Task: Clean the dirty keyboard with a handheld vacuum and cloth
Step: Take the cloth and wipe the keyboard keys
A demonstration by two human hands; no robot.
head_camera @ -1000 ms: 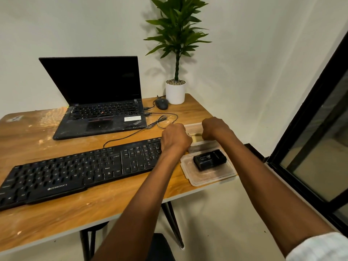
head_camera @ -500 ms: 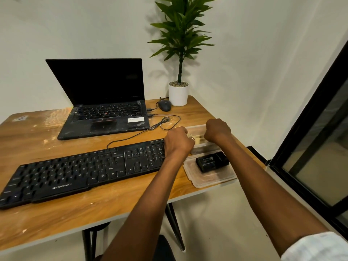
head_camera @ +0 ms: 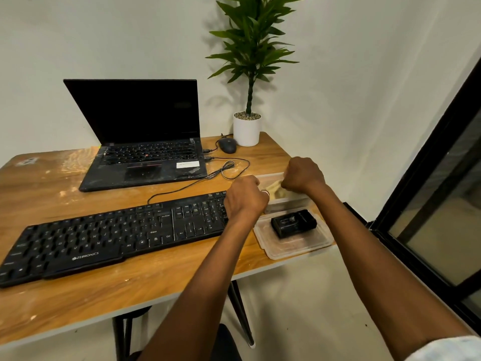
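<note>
Flanking the yellow cloth in the clear plastic container, the left hand and right hand are curled, on what I cannot tell, with the handheld vacuum just on their wrist side and the keyboard running lengthwise leftward from the left hand

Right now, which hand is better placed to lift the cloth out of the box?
Probably the right hand: it hangs over the box, close beside the cloth. The left hand is over the keyboard end.
</note>
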